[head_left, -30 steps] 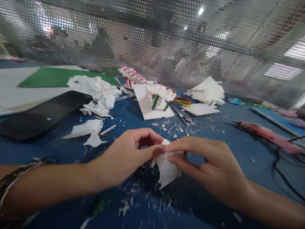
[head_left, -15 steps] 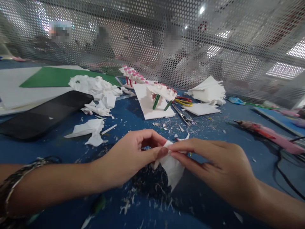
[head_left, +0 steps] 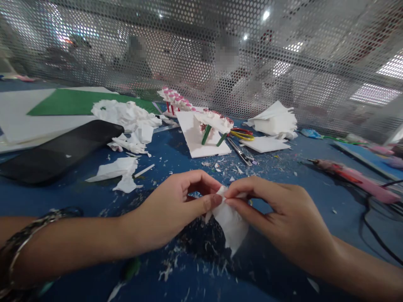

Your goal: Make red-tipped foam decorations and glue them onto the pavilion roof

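Observation:
Over the blue table (head_left: pixel 315 197), my left hand (head_left: pixel 170 207) and my right hand (head_left: pixel 283 222) meet at the fingertips. Both pinch the top of a small white foam scrap (head_left: pixel 231 224), which hangs down between them. Each hand is closed on it with thumb and forefinger. A beaded bracelet (head_left: pixel 22 239) is on my left wrist. White crumbs (head_left: pixel 195 260) lie scattered on the table under my hands.
A black phone (head_left: pixel 56 149) lies at the left near torn white scraps (head_left: pixel 118 170). Behind are a white foam model on green sticks (head_left: pixel 209 130), scissors (head_left: pixel 241 134), folded white sheets (head_left: pixel 273 119), a glue gun (head_left: pixel 349 174) with cable, and a perforated metal screen (head_left: pixel 201 54).
My right hand's fingers have curled in and shifted slightly left, and the white scrap has turned a little between my fingertips. My left hand has stayed about where it was.

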### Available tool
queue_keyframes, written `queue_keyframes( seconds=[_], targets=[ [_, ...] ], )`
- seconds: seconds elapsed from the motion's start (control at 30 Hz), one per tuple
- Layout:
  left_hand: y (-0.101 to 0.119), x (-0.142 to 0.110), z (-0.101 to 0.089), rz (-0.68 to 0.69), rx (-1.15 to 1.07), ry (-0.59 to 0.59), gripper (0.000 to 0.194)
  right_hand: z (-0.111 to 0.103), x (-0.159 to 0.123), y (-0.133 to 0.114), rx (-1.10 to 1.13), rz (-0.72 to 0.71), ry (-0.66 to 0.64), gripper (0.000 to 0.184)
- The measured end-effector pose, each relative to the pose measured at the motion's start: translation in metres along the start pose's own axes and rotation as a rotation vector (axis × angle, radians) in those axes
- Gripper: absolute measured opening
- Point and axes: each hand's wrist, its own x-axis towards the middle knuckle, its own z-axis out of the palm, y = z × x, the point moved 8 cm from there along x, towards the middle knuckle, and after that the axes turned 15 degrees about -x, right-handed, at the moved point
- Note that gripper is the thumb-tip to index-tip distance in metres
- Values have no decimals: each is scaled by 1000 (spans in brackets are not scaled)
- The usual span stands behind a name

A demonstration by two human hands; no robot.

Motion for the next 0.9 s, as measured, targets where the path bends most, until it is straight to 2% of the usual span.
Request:
queue_keyframes(
  seconds=[0.13,0.33,0.63,0.9],
  targets=[
    [2,0,-5,40,65,37,5,4,0,5,84,93,-59,8],
    [-1,0,-4,14,85,30,8,4,-2,5,95,169,-46,8],
    [3,1,-4,32,74,31,5,4,-2,7,32,114,-105,12],
    [1,0,0,7,47,20,3,2,-2,4,-24,75,-95,9]
  ],
)
